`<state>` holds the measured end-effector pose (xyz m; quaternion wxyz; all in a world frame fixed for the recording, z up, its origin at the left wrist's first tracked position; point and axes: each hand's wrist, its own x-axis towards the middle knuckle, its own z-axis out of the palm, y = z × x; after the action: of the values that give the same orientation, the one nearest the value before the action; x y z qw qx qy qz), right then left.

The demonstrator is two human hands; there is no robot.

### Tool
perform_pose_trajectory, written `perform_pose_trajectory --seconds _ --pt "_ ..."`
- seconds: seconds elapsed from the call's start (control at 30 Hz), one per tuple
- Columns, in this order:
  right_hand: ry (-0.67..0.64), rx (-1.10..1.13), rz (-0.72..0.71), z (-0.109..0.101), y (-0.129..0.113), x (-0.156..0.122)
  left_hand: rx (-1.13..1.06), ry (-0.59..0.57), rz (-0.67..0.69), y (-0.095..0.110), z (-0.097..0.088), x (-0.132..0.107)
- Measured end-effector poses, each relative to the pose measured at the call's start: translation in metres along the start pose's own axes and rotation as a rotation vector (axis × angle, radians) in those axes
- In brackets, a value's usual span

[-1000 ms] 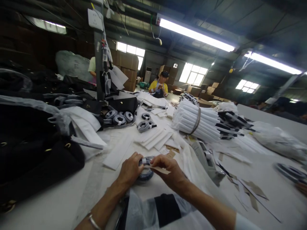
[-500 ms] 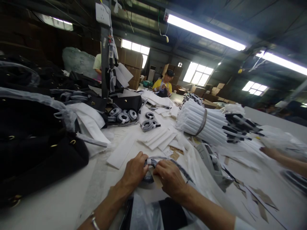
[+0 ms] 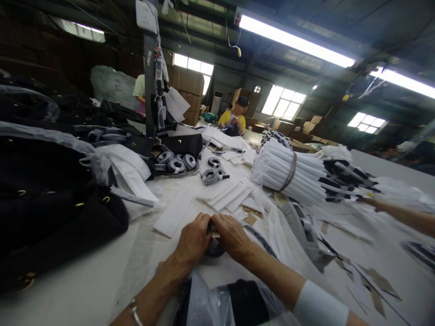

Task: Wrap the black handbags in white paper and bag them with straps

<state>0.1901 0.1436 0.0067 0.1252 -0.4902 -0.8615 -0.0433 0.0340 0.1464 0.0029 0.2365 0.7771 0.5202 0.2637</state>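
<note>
Brought closer together since half a second ago, the left hand [image 3: 193, 237] and the right hand [image 3: 233, 235] are now nearly joined at the fingertips, and the far rim of the dark coil [image 3: 215, 250] is covered by them. Only a small piece of beige card [image 3: 215, 234] is now seen between the thumbs, where a longer flap was shown before. On that far rim the fingers of both hands are closed; how much of the card is pinched by either cannot be told. The coil is held low over the white table [image 3: 88, 285], between the palms, with a wrapped strap [image 3: 261, 240] curved out behind the right wrist. Nearest the body, a black item [image 3: 246, 299] is partly covered by clear plastic. Beyond the hands, white strips [image 3: 224, 197] are fanned out, with finished-looking coils [image 3: 211, 176] laid farther back. To their right, a bundle of white tubes [image 3: 277, 167] is bound by a grey band [image 3: 290, 173]. Black bags [image 3: 64, 217] are heaped at the left, and a co-worker's arm [image 3: 404, 217] is stretched farther inward from the right edge.
</note>
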Motion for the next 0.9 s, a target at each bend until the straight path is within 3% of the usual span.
perform_pose_trajectory --seconds 0.2,0.3,0.4,0.5,0.67,0.77,0.9 --pt "0.076 0.022 -0.15 -0.001 0.012 -0.004 -0.235 -0.021 0.008 -0.006 -0.008 0.002" --pt "0.123 -0.003 -0.217 -0.001 0.018 -0.009 -0.404 -0.105 0.018 -0.016 -0.013 0.008" --pt "0.162 -0.041 -0.243 -0.003 0.021 -0.01 -0.554 -0.191 -0.059 -0.028 -0.014 0.015" --pt "0.224 -0.031 -0.272 -0.005 0.02 -0.009 -0.664 -0.248 -0.127 -0.034 -0.014 0.016" --pt "0.273 -0.017 -0.334 -0.008 0.014 -0.007 -0.89 -0.361 -0.069 -0.029 -0.013 0.012" --pt "0.277 -0.01 -0.368 -0.009 0.011 -0.008 -1.013 -0.434 -0.103 -0.026 -0.008 0.014" --pt "0.259 0.016 -0.367 -0.009 0.008 -0.007 -1.075 -0.423 -0.221 -0.03 0.003 0.019"
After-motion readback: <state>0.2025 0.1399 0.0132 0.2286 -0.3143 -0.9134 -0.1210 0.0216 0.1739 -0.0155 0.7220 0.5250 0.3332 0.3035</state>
